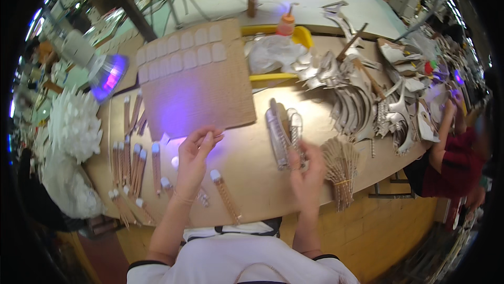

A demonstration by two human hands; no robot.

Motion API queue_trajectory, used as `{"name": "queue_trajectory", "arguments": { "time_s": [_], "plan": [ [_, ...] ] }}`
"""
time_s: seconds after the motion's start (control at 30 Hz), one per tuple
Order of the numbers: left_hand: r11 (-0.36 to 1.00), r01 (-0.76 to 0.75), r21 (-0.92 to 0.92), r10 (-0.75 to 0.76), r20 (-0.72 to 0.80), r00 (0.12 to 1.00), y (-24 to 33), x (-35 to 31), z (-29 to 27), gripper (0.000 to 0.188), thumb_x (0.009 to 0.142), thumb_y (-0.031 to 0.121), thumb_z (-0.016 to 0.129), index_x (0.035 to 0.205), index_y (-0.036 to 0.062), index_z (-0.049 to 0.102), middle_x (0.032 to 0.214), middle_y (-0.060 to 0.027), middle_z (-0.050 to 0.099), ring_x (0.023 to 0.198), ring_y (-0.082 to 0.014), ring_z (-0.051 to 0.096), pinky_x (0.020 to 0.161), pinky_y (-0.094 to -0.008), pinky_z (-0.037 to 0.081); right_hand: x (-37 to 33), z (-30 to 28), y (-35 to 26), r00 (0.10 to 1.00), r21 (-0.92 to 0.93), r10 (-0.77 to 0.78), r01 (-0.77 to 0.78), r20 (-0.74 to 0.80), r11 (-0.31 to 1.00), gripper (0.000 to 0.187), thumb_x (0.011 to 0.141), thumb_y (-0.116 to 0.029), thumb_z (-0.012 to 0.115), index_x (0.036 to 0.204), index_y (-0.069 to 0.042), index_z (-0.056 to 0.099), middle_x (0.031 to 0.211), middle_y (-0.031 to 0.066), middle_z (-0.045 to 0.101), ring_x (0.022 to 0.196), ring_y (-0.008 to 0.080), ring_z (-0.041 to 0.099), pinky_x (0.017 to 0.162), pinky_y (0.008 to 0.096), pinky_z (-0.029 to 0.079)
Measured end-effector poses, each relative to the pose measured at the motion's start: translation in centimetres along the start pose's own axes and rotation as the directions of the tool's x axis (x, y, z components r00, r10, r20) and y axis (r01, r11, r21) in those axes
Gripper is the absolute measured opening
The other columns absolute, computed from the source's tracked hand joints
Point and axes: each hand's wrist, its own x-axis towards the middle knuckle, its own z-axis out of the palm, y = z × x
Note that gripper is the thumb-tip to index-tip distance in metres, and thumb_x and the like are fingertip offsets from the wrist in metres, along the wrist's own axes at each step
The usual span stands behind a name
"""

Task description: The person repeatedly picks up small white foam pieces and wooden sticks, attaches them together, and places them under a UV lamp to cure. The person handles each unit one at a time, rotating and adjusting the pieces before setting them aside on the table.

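Observation:
My left hand [193, 157] is raised by the near edge of a brown cardboard sheet [199, 97], thumb and fingertips pinched; anything between them is too small to make out. Two rows of pale rounded pieces [181, 53] lie on the cardboard's far part. My right hand [308, 174] is at the near end of a small pile of silvery straps [281, 131], its fingers blurred, so I cannot see whether they grip one. Just right of it stands a banded bundle of brown straps [341, 173]. Several braided brown straps with white tips [139, 166] are spread on the left, one [226, 194] between my forearms.
A lamp [108, 74] glows purple beside the cardboard's left edge. Behind the straps is a yellow tray [273, 77] with a plastic bag [273, 53] and an orange bottle [286, 24]. Silvery cut pieces [352, 110] are heaped on the right. Another person [457, 152] sits beyond them.

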Motion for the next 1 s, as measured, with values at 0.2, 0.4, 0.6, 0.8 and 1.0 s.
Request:
{"name": "queue_trajectory", "arguments": {
  "time_s": [0.2,0.4,0.6,0.8,1.0],
  "plan": [
    [0.996,-0.088,-0.031,0.083,-0.115,0.990,0.8,-1.7,-3.3,0.027,0.098,0.019,0.053,0.111,-0.0043,0.059,0.103,-0.0146,0.067,0.092,-0.0203,0.067,0.089,-0.0322,0.051,-1.9,0.4,-1.8,0.989,0.040,0.046,-0.052,0.139,0.998,0.033,0.090,-0.020,0.063,0.117,-0.002,0.057,0.100,0.0144,0.059,0.084,0.0280,0.059,0.076,0.0380,0.048],
    [0.988,-0.088,-0.124,0.059,-0.224,0.973,1.1,-3.8,-7.2,0.025,0.098,0.014,0.053,0.111,-0.0065,0.060,0.103,-0.0162,0.068,0.093,-0.0204,0.067,0.087,-0.0292,0.052,-6.7,5.7,-5.8,0.775,-0.032,-0.126,0.185,0.620,0.982,0.044,0.085,-0.021,0.069,0.123,-0.006,0.053,0.102,0.0140,0.059,0.085,0.0295,0.060,0.076,0.0422,0.048],
    [0.970,-0.086,-0.227,0.004,-0.340,0.941,-0.7,-5.5,-11.8,0.025,0.098,0.014,0.054,0.111,-0.0069,0.060,0.102,-0.0149,0.067,0.096,-0.0213,0.066,0.089,-0.0300,0.052,-8.7,8.0,-5.7,0.791,-0.200,-0.035,0.196,0.610,0.960,0.052,0.080,-0.020,0.073,0.125,-0.007,0.051,0.100,0.0140,0.060,0.089,0.0305,0.062,0.073,0.0433,0.049],
    [0.951,-0.157,-0.264,0.048,-0.377,0.925,-1.8,-6.7,-15.0,0.022,0.097,0.012,0.054,0.108,-0.0059,0.061,0.098,-0.0118,0.068,0.094,-0.0171,0.066,0.086,-0.0268,0.053,-7.4,8.3,-5.4,0.677,-0.118,0.056,0.046,0.734,0.992,0.039,0.077,-0.013,0.073,0.112,-0.004,0.060,0.094,0.0118,0.060,0.075,0.0240,0.063,0.072,0.0357,0.051],
    [0.983,-0.118,0.140,0.147,-0.215,0.965,-0.7,-4.8,-17.0,0.021,0.096,0.012,0.055,0.108,-0.0036,0.063,0.100,-0.0109,0.069,0.091,-0.0159,0.067,0.086,-0.0277,0.051,-6.8,9.3,-4.6,0.727,0.069,-0.180,0.180,0.663,0.981,0.024,0.081,-0.007,0.069,0.101,-0.002,0.057,0.091,0.0116,0.062,0.080,0.0209,0.063,0.070,0.0318,0.052]
  ]
}}
